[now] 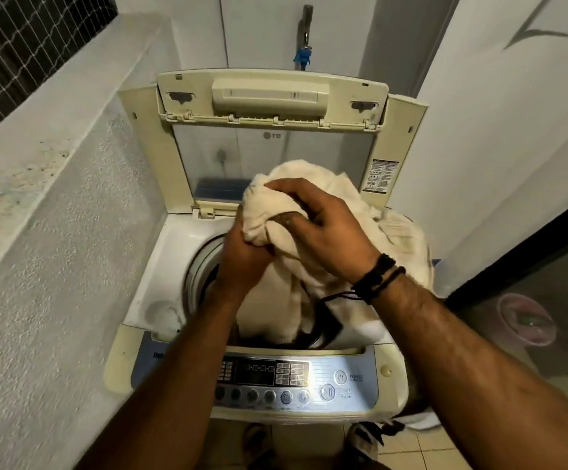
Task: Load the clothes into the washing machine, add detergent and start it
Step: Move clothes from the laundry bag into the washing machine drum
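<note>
On the control panel (296, 381) of the washing machine (146, 252) in front of me, one round button (340, 377) reads "POWER" and another button (327, 391) reads "START / PAUSE". The raised lid (272, 96) shows a mirrored logo (271, 135). The warning sticker (380, 175) print is too small to read.

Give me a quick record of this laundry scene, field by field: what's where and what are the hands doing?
place: narrow corner between a rough wall and a glass door
washer: top-loader, lid raised
cloth: cream, bunched over the drum opening, partly hanging inside
left hand: grips the cloth's near left edge
right hand: holds the cloth from above, wristbands on the wrist
panel: at the front, display dim, start button untouched
detergent: none seen
</note>
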